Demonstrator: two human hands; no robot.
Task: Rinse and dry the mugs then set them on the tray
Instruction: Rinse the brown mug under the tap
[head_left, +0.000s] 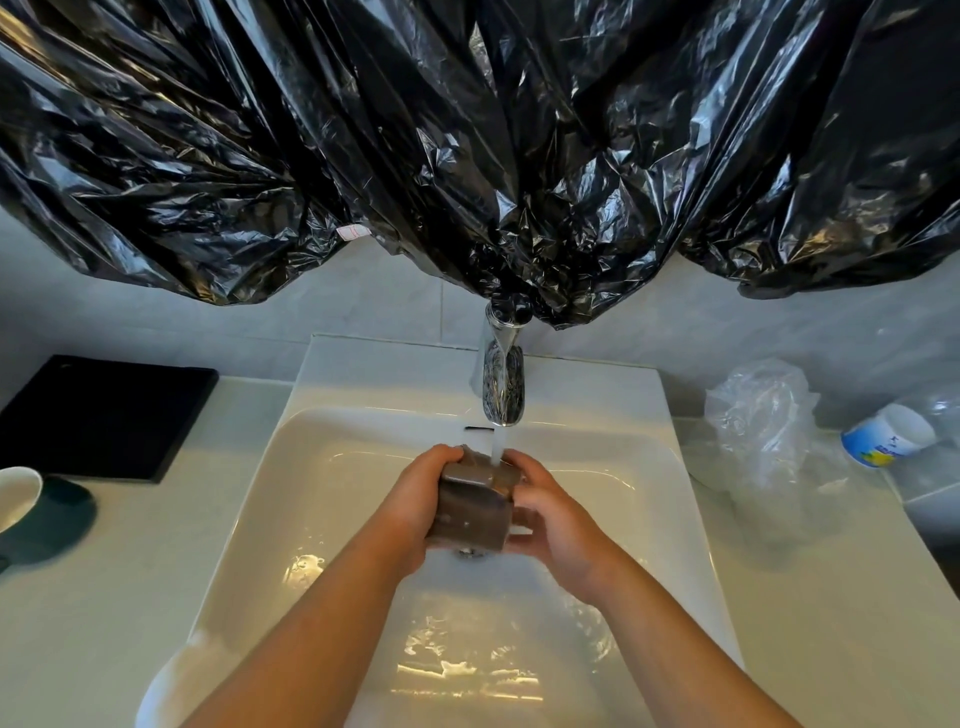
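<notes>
A brown, squarish mug (470, 506) is held over the white sink (322, 499) under running water from the chrome tap (503, 384). My left hand (415, 499) grips its left side, fingers curled over the rim. My right hand (553, 512) grips the right side, where the handle seems to be. A dark green mug with a white inside (36, 512) stands on the counter at the far left. Behind it lies a flat black tray (104, 415).
Black plastic sheeting (467, 145) hangs over the wall above the tap. On the right counter lie a crumpled clear plastic bag (763, 441) and a white tub with a blue label (888, 434). Water pools in the basin.
</notes>
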